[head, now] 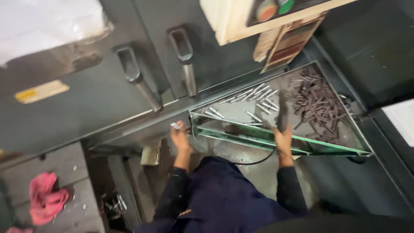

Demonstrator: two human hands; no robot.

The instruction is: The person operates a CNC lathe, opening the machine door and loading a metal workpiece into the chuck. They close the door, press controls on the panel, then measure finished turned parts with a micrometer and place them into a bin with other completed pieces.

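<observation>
My left hand (180,137) is at the left corner of a green-edged metal tray (258,137) and pinches a short silver metal pin (175,125) between its fingertips. My right hand (283,137) reaches over the tray's front rim and grips a dark tool (282,113) that stands up into the tray; a black cable loops from it below the rim. In the tray lie several bright silver pins (258,96) at the back and middle. A heap of several dark brownish pins (317,103) fills the right part.
A dark grey machine cabinet with two door handles (133,71) (186,54) stands behind the tray. A cream control box with round buttons (267,9) is above. A pink rag (43,198) lies on a grey ledge at lower left. White paper (403,121) sits at far right.
</observation>
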